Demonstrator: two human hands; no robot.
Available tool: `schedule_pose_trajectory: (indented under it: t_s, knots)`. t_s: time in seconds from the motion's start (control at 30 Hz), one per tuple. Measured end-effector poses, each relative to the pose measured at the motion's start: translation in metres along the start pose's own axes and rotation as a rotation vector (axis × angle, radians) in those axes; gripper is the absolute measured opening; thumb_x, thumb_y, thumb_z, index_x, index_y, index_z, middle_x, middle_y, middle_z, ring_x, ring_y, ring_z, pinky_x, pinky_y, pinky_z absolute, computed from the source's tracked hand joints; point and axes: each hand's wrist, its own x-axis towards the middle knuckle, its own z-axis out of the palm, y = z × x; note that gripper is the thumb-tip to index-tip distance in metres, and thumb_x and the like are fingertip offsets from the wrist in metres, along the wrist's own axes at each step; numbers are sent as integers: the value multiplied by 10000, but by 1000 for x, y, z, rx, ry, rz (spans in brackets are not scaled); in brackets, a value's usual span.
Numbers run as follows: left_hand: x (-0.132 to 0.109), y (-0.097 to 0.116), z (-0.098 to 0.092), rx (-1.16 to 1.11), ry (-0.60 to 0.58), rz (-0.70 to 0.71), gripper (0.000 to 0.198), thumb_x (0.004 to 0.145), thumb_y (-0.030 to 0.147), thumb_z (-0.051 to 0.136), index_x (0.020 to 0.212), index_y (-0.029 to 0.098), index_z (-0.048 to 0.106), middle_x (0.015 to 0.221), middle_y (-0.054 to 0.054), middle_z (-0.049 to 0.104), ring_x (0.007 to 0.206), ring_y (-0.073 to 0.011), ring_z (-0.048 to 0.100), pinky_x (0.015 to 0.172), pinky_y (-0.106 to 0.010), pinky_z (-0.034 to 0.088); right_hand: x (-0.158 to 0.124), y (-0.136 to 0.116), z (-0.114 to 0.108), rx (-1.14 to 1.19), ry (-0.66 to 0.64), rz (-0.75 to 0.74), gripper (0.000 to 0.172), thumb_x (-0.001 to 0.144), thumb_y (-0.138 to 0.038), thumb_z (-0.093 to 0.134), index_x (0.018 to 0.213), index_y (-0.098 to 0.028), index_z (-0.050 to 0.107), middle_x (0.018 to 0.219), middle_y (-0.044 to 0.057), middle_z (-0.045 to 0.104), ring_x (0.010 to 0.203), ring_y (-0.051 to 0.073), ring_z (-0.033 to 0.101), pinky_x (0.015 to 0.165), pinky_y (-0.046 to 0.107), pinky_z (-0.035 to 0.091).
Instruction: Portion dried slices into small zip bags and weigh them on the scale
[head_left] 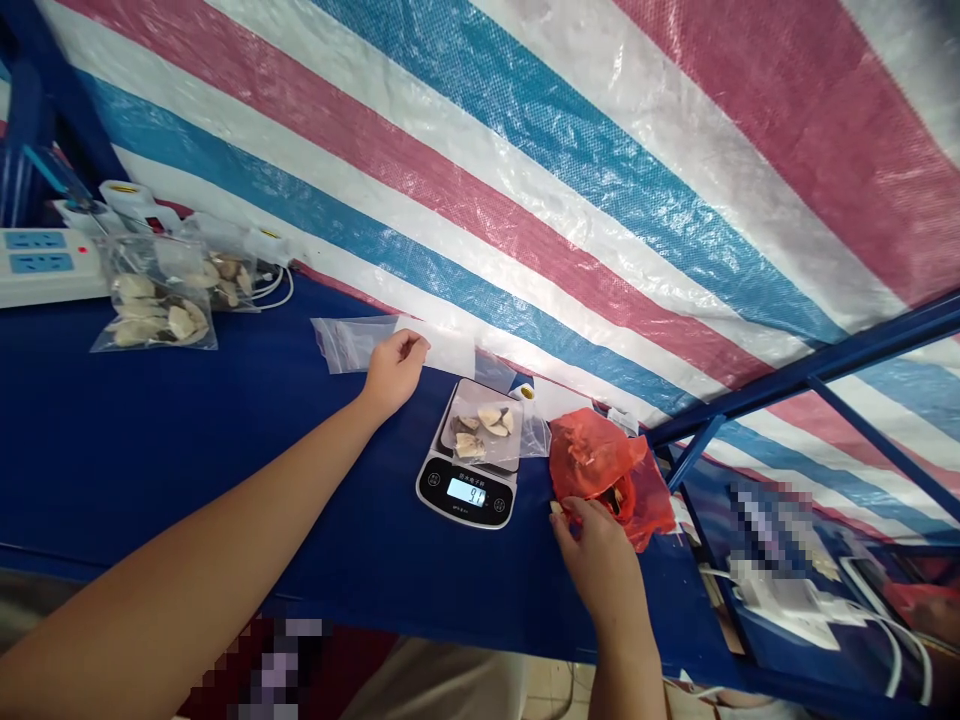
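Observation:
My left hand [395,374] rests with loosely curled fingers beside a white paper sheet [448,345] and flat clear zip bags [349,345]; nothing shows between its fingers. At the right, my right hand [600,555] pinches a small pale dried slice [556,508] between thumb and finger, at the edge of a crumpled red plastic bag [592,455]. Dark pieces show in that bag's opening. Between my hands stands a digital kitchen scale [466,492], its lit display reading about 9.1. On its plate lies a clear zip bag [534,437] with several pale dried slices [495,420].
At the back left, two filled clear bags of slices [154,315] lie by a white power strip [49,265] and white cables. A striped plastic sheet [480,200] hangs behind the blue table [225,430]. Blue metal bars [697,450] border the right side.

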Motion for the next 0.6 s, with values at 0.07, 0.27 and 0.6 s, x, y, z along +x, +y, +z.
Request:
schedule_pose_trajectory:
  t_s: [0.07,0.27,0.6]
  knots:
    - [0,1,-1,-1,-3,-5,172,816,338,554,776,192,635,661,14,580,636,-138,505,662,-303,402,-2,-2,0,-17,1,-23,202,986,-275,521,1025,-190,699,999,120,736,875,277,717,749,341,464]
    - [-1,0,-1,5,-4,-8,180,819,352,555,761,198,629,647,20,569,643,-143,510,664,-307,397,-22,-11,8,-100,106,-101,129,951,-234,522,975,-208,645,904,77,708,760,249,708,624,315,442]
    - [-1,0,-1,11,-35,0,199,820,373,546,742,203,614,629,22,546,619,-144,496,639,-312,382,-29,-11,25,63,262,-263,235,1037,-326,506,1125,-200,684,1157,133,636,889,247,728,717,367,602]
